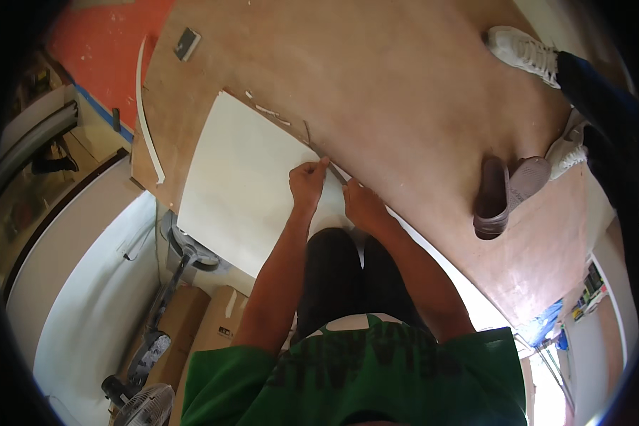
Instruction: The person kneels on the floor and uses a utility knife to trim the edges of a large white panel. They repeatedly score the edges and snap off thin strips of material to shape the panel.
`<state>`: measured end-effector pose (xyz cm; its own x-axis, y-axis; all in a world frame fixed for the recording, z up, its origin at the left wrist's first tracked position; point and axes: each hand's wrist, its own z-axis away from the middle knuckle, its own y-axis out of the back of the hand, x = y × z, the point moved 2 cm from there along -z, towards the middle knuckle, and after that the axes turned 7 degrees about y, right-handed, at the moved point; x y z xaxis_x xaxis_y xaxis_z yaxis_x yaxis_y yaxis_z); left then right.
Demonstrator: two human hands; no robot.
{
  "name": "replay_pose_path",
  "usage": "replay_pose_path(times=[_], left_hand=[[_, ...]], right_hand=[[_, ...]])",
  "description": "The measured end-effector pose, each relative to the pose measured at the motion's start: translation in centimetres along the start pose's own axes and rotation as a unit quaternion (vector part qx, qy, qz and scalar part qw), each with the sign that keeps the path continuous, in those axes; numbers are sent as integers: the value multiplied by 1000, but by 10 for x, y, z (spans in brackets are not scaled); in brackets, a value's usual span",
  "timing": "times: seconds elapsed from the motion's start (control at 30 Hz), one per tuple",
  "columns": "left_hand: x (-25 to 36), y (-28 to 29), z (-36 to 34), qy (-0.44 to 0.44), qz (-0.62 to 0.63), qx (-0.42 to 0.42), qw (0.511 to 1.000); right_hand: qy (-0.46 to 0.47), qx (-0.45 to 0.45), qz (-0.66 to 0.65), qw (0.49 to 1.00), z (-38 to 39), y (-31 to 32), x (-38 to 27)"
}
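Observation:
A large white sheet (234,163) lies under my arms on a brown board (412,85), with thin scraps (268,111) beside its upper-right edge. Along that edge runs a narrow dark strip (336,172). My left hand (307,183) is closed, pinching the strip's upper part at the sheet's edge. A little lower and to the right, my right hand (363,207) grips the same strip with curled fingers. I cannot make out whether the strip is a loose piece or a tool.
Another person's white sneakers (522,53) and brown slides (495,199) are at right. A curved white offcut (148,128) and small block (187,44) lie upper left, near an orange surface (96,39). Cardboard boxes (181,334) and a fan (145,408) stand lower left.

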<state>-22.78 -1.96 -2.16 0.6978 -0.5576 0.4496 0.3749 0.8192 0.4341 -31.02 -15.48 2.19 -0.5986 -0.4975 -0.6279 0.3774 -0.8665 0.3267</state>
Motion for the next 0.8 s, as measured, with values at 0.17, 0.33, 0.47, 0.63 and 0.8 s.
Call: replay_pose_path(times=[0.17, 0.33, 0.47, 0.63, 0.8], left_hand=[[-2, -5, 16, -8, -6, -28, 1000], [-16, -15, 16, -9, -29, -1, 1000], [-9, -13, 21, -12, -82, 12, 996], [-11, -22, 38, 9, -63, -41, 997], [-16, -31, 36, -46, -146, 20, 988]], right_hand=[[8, 27, -30, 999, 24, 1, 10], [13, 31, -6, 999, 24, -7, 23], [34, 58, -18, 998, 25, -4, 21], [-27, -28, -4, 999, 48, 0, 32], [-1, 37, 9, 999, 44, -8, 42]])
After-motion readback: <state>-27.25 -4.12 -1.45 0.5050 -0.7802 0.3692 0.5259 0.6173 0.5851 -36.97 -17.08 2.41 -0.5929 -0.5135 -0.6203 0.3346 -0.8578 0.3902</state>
